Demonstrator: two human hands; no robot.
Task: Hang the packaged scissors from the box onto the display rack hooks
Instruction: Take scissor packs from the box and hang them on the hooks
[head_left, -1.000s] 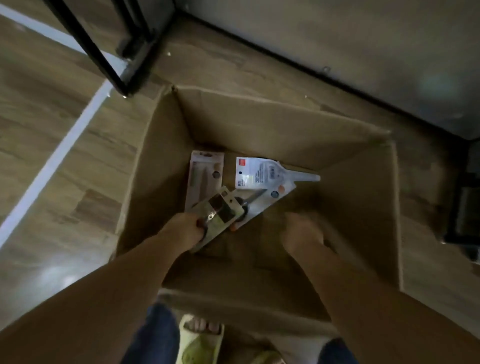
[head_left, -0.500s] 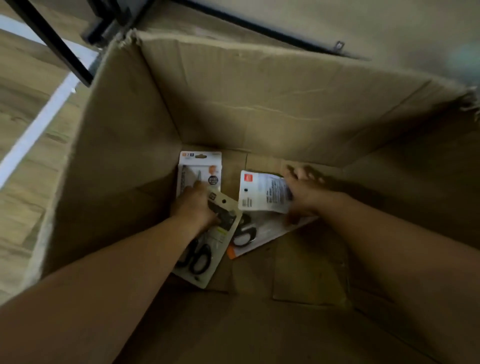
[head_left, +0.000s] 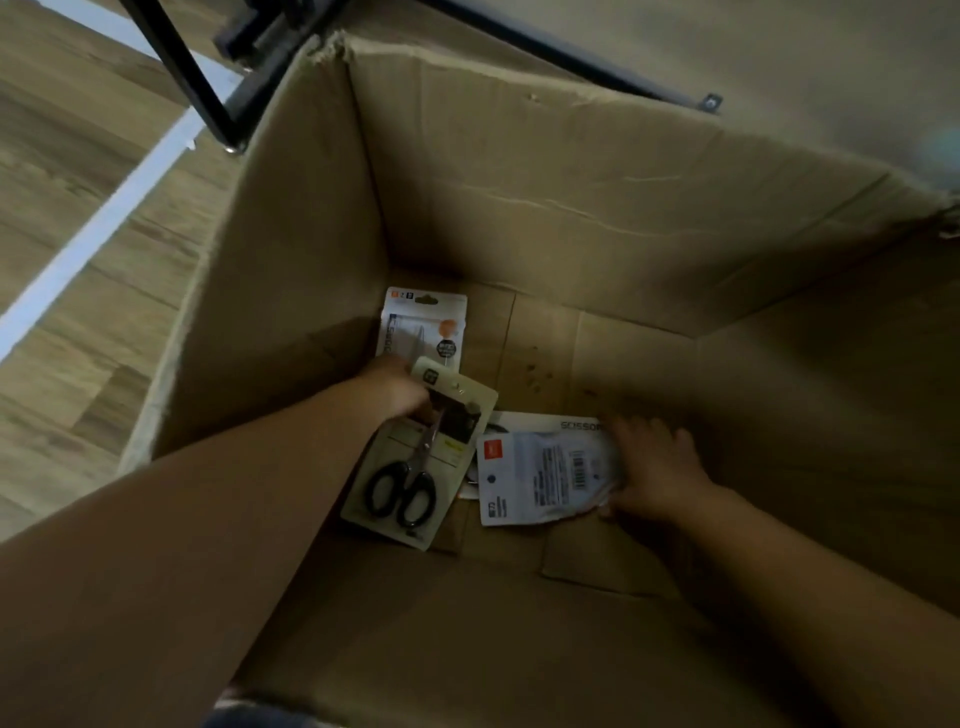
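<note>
The box (head_left: 519, 208) is matt brown corrugated cardboard, creased on its walls and frayed at the top corners. The scissors pack (head_left: 415, 457) is pale card carrying black plastic handles and shiny metal blades. The white pack (head_left: 540, 473) looks glossy, crinkled plastic. The floor (head_left: 78, 156) is smooth wood-grain plank; the rack legs (head_left: 176, 67) are black metal.

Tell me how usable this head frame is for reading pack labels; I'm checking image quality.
Head view: dim and shadowed inside the box; the right hand is smeared by motion; the white pack's barcode shows but its small print is unreadable; the black-handled scissors pack in the left hand is clearer; wide-angle bending at the edges.
</note>
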